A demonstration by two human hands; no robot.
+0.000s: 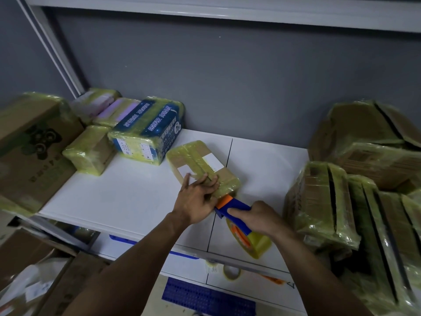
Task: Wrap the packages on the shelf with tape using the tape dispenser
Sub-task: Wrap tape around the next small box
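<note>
The box (202,167) lies mid-frame on the shelf (127,192), its long axis running from upper left down to lower right. The left hand (198,197) presses flat on its near end; the right hand (257,217) grips the dispenser (237,213), touching that end, so the tape likely runs along the length.

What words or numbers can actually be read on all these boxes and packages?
Nothing is clear enough to quote.
Blue package: white Chinese characters, turned and blurred.
Large cardboard box, left: dark picture and a row of characters, blurred.
Package under the left hand: two white labels, washed out.
Tape roll on the tape dispenser in the right hand: print on orange core, unreadable.
</note>
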